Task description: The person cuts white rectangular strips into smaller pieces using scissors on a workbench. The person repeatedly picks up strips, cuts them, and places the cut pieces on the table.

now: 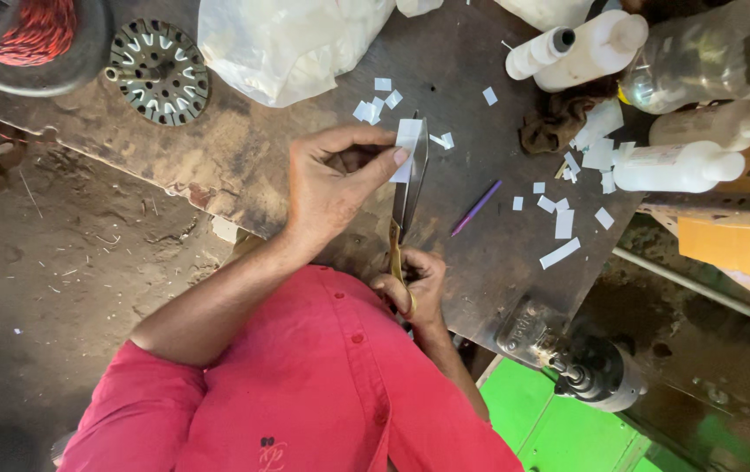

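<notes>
The dark, worn counter (471,262) carries small white paper scraps (375,107) just above the fingers (399,157), and more scraps (559,218) well to the right of them. A purple stick (476,208) lies near their right. White plastic bottles (580,48), a clear bag (288,44) and a round metal disc (158,72) lie farther away.

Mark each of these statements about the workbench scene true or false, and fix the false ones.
1. The left hand pinches a white paper strip. True.
2. The right hand works a pair of scissors. True.
3. The scissors lie flat on the table, untouched. False: their handles are in the right hand's grip, blades at the strip.
4. A purple stick lies right of the scissors. True.
5. The cut paper bits are black. False: they are white.
6. The person's shirt is blue. False: it is red.
</notes>
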